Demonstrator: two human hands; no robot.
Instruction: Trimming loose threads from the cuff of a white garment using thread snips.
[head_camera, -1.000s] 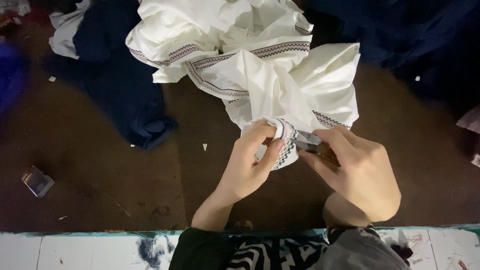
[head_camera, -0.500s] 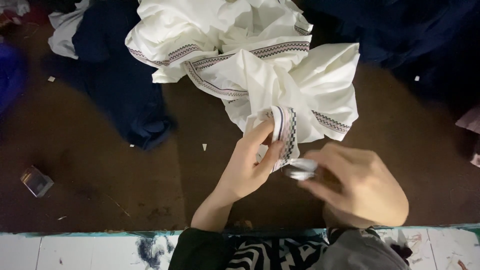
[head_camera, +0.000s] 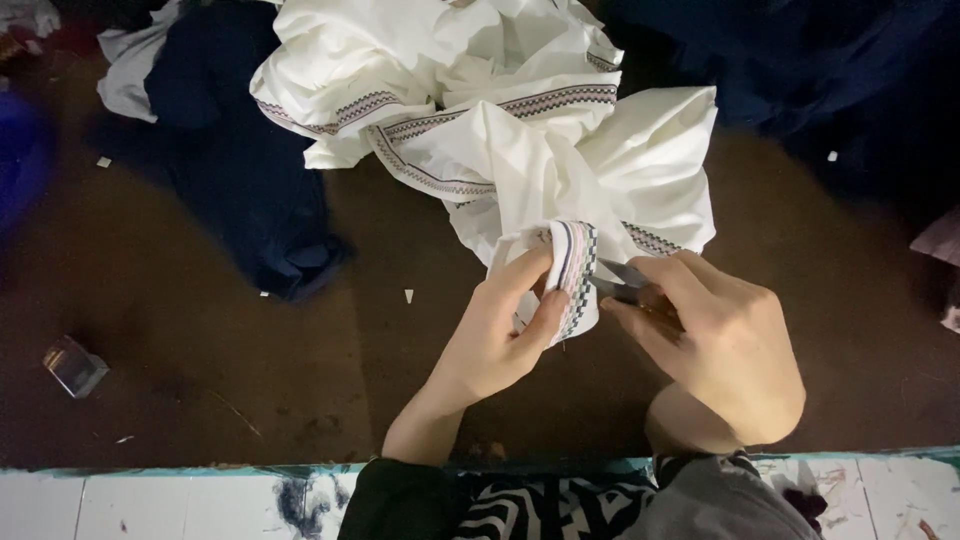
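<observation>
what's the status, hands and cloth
Left hand pinching the trim of the white cloth. Right hand holding small snips at the trim. Dark cloth lies apart, nothing blocking.

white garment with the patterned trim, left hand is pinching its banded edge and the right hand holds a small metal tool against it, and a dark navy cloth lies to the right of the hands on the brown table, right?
Nearly. In the head view the left hand pinches the white garment and the right hand holds the small metal tool against it, but the dark navy cloth lies on the left side of the brown table.

No packages, labels, signs or screens in view.
</observation>
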